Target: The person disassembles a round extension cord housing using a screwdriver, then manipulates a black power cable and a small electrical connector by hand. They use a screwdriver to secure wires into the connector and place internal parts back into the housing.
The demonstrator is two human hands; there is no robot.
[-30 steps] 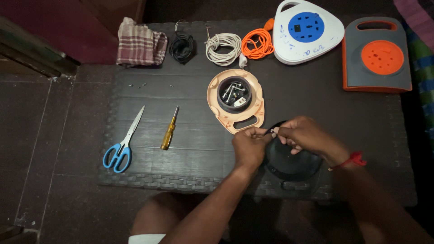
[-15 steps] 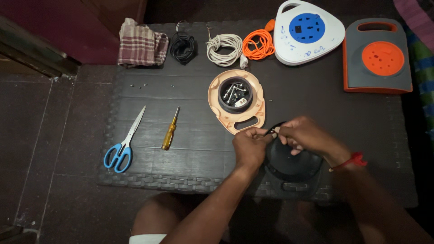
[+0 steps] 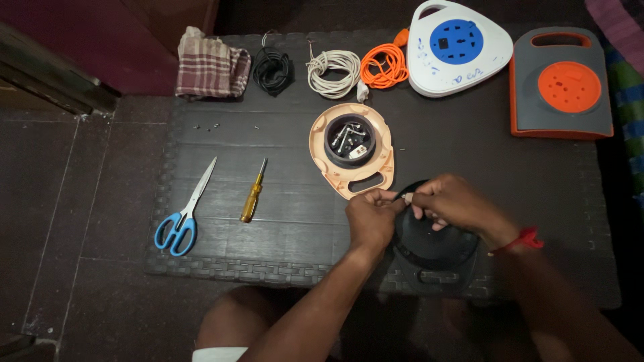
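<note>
The left hand (image 3: 371,218) and right hand (image 3: 448,204) meet at the near right of the desk (image 3: 282,228), fingertips pinched closed on a small pale part (image 3: 407,198) between them; what this part is cannot be told. Both hands work directly above a black reel housing (image 3: 433,245) lying flat on the desk. Just beyond it lies a peach-coloured reel half (image 3: 350,144) holding loose parts. A yellow-handled screwdriver (image 3: 253,193) and blue-handled scissors (image 3: 184,211) lie to the left.
</note>
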